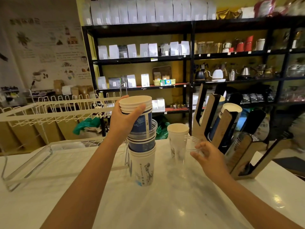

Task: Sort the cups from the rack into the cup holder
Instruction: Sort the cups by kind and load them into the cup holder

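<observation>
While left hand point(123, 120) grips stacked cups point(142, 142) — counter point(165, 204) open.

Indoor lighting even and moderately bright. Glare patches on the white counter point(181, 204) at 5 o'clock. Motion blur softens the shelving point(231, 52) towards 2 and 3 o'clock. Wide-angle distortion bows the edges. Shadows faint and soft.

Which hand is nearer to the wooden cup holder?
Right. The right hand, holding a clear cup, is just beside the cup holder; the left hand grips the cup stack farther left.
</observation>
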